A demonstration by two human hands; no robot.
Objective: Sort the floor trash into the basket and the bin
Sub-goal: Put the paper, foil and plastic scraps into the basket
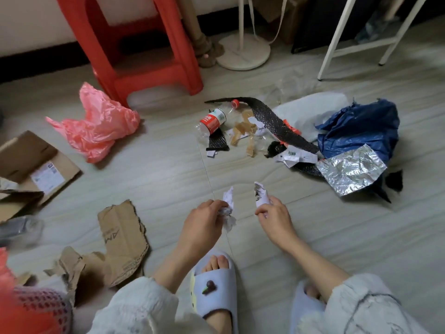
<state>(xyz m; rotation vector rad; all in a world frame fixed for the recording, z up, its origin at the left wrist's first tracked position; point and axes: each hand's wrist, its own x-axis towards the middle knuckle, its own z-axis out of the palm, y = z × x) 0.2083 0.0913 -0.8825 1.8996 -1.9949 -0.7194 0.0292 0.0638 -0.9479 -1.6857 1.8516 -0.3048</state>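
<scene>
Far left: flattened cardboard box [38, 169] on the floor [168, 179], torn cardboard piece [122, 239] just nearer. Beyond those, pink plastic bag [96, 126] slumped beside the red stool [134, 44]. Centre now: left hand [204, 220] curled round a crumpled paper scrap [227, 206], pinched tight. Right hand [272, 213] close beside it, thumb and fingers pinching a second torn paper scrap [261, 192]. Both scraps lifted clear of the floor, well short of any container; no basket or bin clearly made out, only a reddish mesh shape at the lower-left corner, too blurred to call. Past the hands, plastic bottle [213, 120] lying on its side among tape bits and black mesh strip [272, 119]. Right: crinkled foil sheet [349, 172] against the blue bag [361, 126].

Best done, probably, by balling both scraps into one hand, freeing the other for the next pick. Worth keeping paper with cardboard, plastics apart. Loose flakes likely to drop, so a firm squeeze first.
</scene>
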